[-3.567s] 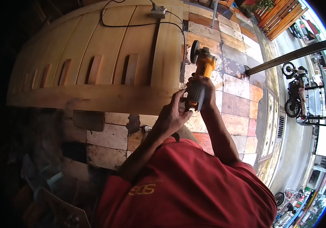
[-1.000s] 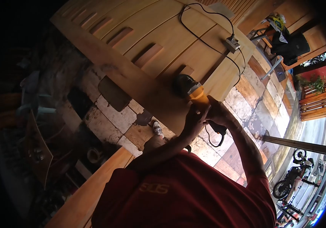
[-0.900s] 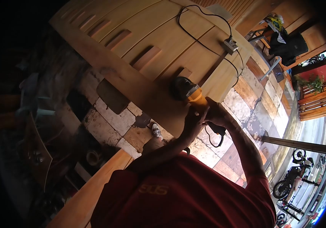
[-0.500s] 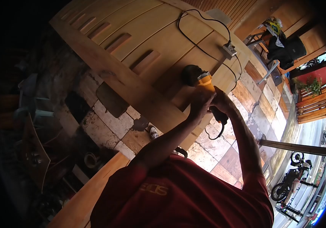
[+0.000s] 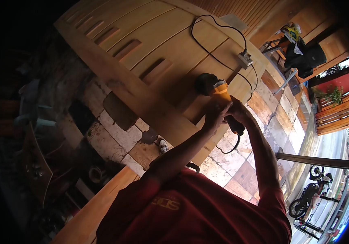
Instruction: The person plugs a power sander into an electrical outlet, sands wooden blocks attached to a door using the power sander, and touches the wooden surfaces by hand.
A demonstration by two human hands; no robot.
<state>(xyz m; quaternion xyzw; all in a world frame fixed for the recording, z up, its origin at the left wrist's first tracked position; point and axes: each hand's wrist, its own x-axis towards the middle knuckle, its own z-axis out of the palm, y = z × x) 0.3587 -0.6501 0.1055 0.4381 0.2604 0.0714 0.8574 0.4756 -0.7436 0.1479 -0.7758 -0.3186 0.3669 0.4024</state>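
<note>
Gripping angle grinder [image 5: 222, 89] in left hand [image 5: 216, 115] and right hand [image 5: 237, 110], wrapped snugly around it. Holding its dark disc [image 5: 205, 84] at grooved wooden panel [image 5: 125, 81]; cannot tell if touching.

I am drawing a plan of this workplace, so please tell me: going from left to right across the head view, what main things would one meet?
Thin panel → ring-shaped object → shoe → angle grinder → motorcycle.
</note>
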